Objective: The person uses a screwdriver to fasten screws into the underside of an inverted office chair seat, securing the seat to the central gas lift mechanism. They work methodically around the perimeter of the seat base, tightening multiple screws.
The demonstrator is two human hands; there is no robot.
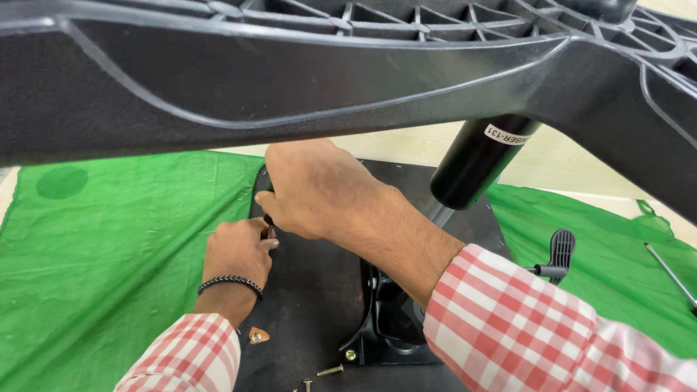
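On the green cloth (pixel 95 265) lies an upturned black seat board (pixel 313 295). At its far-left edge, the left hand (pixel 238 251) and right hand (pixel 312 189) curl their fingers around a small dark part, hidden. Loose screws (pixel 311 388) lie near; a screwdriver (pixel 696 306) lies far right.

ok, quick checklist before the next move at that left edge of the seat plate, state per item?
1. Both hands on the work: left hand and right hand meet at the black seat plate edge. Ok.
2. Fastener seated under the fingers: hidden by the hands. Cannot tell.
3. Spare screws within reach, loose on the plate. Ok.
4. Screwdriver in hand: lies apart on the green cloth. Not ok.
5. Gas cylinder joined to the star base overhead. Ok.
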